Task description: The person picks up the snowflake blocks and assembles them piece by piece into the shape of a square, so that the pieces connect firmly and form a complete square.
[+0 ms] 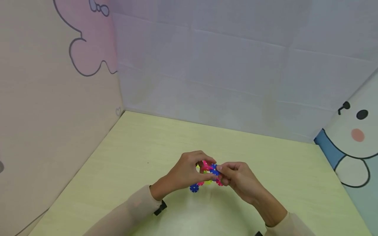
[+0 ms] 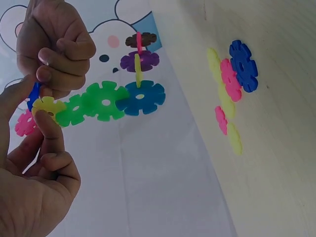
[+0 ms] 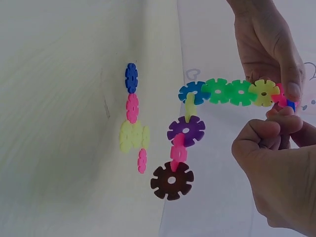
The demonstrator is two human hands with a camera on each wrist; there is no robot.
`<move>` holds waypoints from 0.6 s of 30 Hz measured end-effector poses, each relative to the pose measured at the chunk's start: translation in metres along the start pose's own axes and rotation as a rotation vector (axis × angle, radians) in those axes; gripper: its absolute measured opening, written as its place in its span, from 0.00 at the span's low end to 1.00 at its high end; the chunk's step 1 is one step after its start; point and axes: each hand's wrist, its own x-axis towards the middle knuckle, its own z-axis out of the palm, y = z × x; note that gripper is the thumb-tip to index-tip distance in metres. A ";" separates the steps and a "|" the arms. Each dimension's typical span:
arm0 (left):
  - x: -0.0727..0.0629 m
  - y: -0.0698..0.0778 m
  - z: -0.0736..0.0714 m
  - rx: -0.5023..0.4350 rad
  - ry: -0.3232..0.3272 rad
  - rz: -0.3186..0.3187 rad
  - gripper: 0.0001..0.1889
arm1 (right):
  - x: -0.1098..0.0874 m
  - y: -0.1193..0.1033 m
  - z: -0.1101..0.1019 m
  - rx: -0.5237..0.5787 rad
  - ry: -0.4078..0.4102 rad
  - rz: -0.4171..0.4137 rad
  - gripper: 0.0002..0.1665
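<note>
My left hand (image 1: 187,170) pinches one end of a chain of interlocking notched plastic discs, near its yellow disc (image 3: 264,93) and pink disc (image 2: 24,123). Between the thumb and fingers of my right hand (image 1: 245,182) is a blue notched disc (image 1: 214,169), right against that same end. Whether the blue disc is slotted in cannot be told, as fingers cover part of it. Away from the hands the chain runs through green discs (image 2: 106,101) to a teal disc (image 2: 140,98). From there it bends through yellow, purple (image 3: 185,131) and pink discs to a brown disc (image 3: 172,180).
Several loose discs lie on the pale tabletop (image 1: 141,141) under the hands, among them a blue one (image 1: 194,187), pink ones (image 3: 132,107) and yellow ones (image 3: 131,136). A pale sheet (image 1: 206,72) stands behind the table, with cartoon-printed walls (image 1: 354,131) at the sides.
</note>
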 end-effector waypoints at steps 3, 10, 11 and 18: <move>0.001 0.000 0.001 0.010 -0.022 -0.008 0.18 | 0.001 -0.001 -0.003 -0.041 -0.014 -0.004 0.15; -0.003 -0.001 -0.013 -0.027 -0.043 -0.109 0.14 | 0.014 0.004 -0.030 -0.273 0.215 -0.040 0.22; -0.004 -0.001 -0.016 -0.034 -0.035 -0.119 0.14 | 0.019 0.009 -0.036 -0.301 0.247 -0.032 0.22; -0.005 -0.002 -0.028 -0.054 -0.009 -0.165 0.13 | 0.060 0.051 -0.054 -0.588 0.314 0.026 0.17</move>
